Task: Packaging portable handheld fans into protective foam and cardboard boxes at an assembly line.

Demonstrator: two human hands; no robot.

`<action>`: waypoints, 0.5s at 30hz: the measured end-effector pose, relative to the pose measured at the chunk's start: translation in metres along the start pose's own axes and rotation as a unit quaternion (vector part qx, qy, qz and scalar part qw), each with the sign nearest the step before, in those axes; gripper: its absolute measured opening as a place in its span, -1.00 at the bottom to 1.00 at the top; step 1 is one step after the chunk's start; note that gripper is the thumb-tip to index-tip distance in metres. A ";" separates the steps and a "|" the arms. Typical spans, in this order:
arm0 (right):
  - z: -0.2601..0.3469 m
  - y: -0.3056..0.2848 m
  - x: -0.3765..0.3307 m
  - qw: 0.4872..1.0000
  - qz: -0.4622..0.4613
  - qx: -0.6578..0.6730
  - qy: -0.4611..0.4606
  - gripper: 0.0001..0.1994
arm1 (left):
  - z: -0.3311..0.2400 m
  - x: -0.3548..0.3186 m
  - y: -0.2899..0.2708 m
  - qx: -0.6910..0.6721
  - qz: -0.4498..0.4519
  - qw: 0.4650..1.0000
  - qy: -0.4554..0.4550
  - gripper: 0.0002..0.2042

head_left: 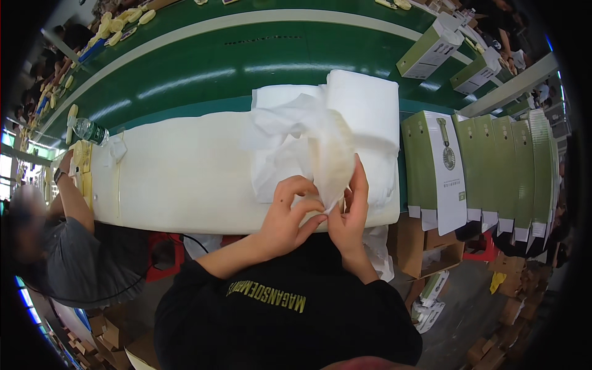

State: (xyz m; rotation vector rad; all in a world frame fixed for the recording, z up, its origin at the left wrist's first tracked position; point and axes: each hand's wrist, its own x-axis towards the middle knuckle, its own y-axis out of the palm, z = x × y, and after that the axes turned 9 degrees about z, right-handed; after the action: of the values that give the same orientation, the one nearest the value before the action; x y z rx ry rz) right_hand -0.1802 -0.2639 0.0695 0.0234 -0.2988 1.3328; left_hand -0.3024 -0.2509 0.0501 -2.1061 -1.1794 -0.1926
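Note:
Near the front edge of the padded table, both my hands work on a cream ribbed round object (336, 151) in a thin white translucent wrap (277, 117). Through the wrap its ribs show faintly; it looks like a small fan's head, though its lower part is hidden. My left hand (287, 216) pinches the gathered lower end of the wrap between bent fingers and thumb. On the other side, my right hand (350, 213) grips the wrapped object, its index finger reaching up along the edge. Behind it lies a stack of white sheets (364, 92).
A row of green-and-white boxes (484, 166) stands at the right end of the white padded surface (185, 166). Beyond runs a green conveyor belt (203, 61) carrying more boxes (431, 46). At the left are a plastic bottle (91, 131) and a co-worker (80, 246).

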 end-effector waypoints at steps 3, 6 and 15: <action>-0.015 0.002 0.005 0.993 -0.076 0.094 0.010 -0.54 | 0.007 -0.008 0.015 -0.207 -0.056 0.967 -0.140 -0.49; -0.031 -0.014 0.007 0.986 -0.122 0.107 0.032 -0.57 | 0.011 -0.006 0.001 -0.568 0.048 0.754 -0.327 -0.29; -0.021 -0.062 -0.031 0.890 -0.050 -0.352 -0.285 -0.66 | 0.024 0.022 -0.016 -0.395 0.097 0.889 -0.210 -0.53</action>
State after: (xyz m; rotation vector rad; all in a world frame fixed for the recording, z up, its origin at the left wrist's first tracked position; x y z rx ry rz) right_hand -0.1227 -0.3049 0.0518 -0.1816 -1.2541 1.0254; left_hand -0.3074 -0.2149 0.0496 -3.0926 -1.2411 -0.1385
